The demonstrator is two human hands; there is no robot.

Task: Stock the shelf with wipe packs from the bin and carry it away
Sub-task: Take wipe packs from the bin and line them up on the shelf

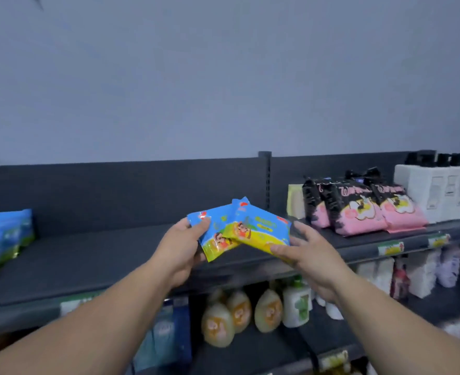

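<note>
Two blue-and-yellow wipe packs are held up over the dark top shelf (93,255). My left hand (180,247) grips the left wipe pack (215,239) with the thumb on its top corner. My right hand (304,253) holds the right wipe pack (261,228) from below, thumb on its lower edge and fingers stretched beside it. The right pack overlaps the left one. More packs of the same kind (4,236) stand at the shelf's far left. The bin is out of view.
Black-and-pink packs (358,209) and white bottles with black caps (437,190) fill the shelf's right side. A vertical upright (265,180) divides the back panel. The lower shelf holds yellow bottles (239,312), a white pump bottle (296,304) and blue packs (166,334).
</note>
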